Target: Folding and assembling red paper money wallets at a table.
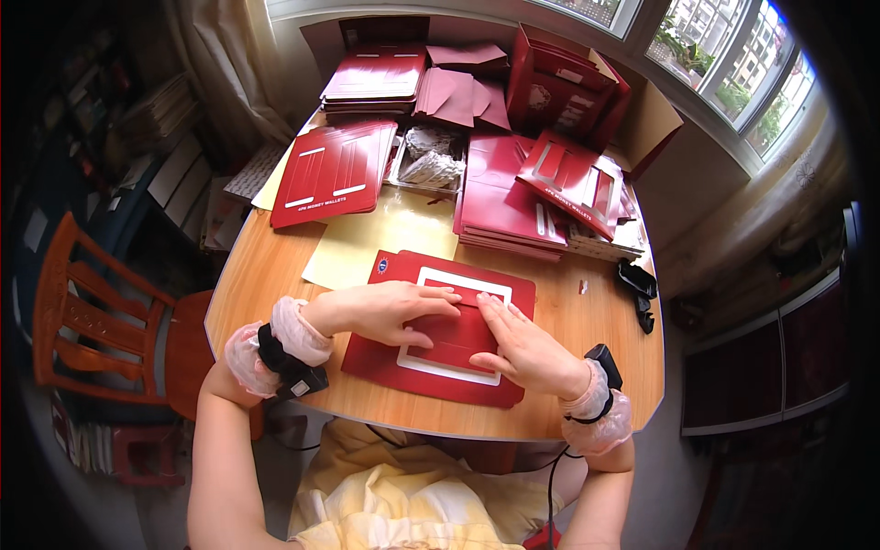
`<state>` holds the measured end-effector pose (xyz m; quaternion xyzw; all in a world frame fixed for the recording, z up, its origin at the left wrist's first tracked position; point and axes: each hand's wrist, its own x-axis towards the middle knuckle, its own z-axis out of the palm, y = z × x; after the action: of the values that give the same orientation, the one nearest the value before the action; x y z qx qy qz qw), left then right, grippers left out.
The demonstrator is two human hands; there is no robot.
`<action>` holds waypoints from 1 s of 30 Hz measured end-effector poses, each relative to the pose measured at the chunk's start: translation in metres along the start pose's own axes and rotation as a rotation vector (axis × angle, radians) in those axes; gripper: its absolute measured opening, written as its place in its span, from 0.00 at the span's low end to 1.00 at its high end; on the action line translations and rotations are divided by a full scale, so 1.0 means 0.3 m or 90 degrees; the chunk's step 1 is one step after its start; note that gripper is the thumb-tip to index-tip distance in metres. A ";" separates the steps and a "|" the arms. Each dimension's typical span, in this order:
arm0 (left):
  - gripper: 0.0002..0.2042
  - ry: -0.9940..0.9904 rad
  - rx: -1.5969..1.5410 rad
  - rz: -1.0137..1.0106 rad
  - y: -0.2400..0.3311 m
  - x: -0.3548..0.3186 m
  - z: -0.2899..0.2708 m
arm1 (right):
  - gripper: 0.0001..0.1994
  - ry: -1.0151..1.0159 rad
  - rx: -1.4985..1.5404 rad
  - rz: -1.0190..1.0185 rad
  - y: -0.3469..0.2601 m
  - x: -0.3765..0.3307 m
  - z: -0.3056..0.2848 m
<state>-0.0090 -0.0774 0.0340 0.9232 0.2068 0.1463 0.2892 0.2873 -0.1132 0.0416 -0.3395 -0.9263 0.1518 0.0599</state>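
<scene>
Flat on the table in front of me lies a red cardboard sheet (371, 359) with a white rectangular border printed on it. Within the border is a red paper piece (455, 345), seemingly an envelope, with a crease or flap edge near its far end. My left hand (390, 310) hovers over or rests on the left side, fingers stretched out and thumb apart. My right hand (527, 350) lies with straight fingers at the border's right side, fingertips at the paper's far right corner. Neither hand grips anything; whether the left fingertips touch the paper is hard to tell.
Beyond lie yellow paper (417, 225), a stack of red printed cards (335, 174), a clear box of white pieces (431, 160) and piled red envelopes (495, 188). A red box (559, 87) stands at the back. A black object (639, 284) sits by the right edge; a wooden chair (101, 321) stands left.
</scene>
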 end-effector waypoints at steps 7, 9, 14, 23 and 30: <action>0.11 0.370 0.149 -0.218 -0.107 -0.068 -0.085 | 0.36 0.072 0.005 0.011 -0.014 0.029 -0.021; 0.11 0.314 0.204 -0.354 -0.112 -0.084 -0.083 | 0.34 0.137 -0.016 0.002 0.012 0.045 -0.010; 0.17 0.263 -0.071 -0.509 0.043 -0.042 -0.136 | 0.27 0.226 0.028 0.035 0.083 0.069 -0.025; 0.25 0.289 -0.293 -0.484 -0.022 -0.072 -0.130 | 0.23 0.259 -0.053 -0.015 0.093 0.115 0.011; 0.25 0.303 -0.264 -0.477 -0.029 -0.073 -0.139 | 0.27 0.284 -0.036 -0.012 0.059 0.099 -0.027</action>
<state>-0.0469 -0.0612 0.0585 0.6489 0.5517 0.2775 0.4445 0.2774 -0.0792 0.0437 -0.3579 -0.8970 0.0464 0.2553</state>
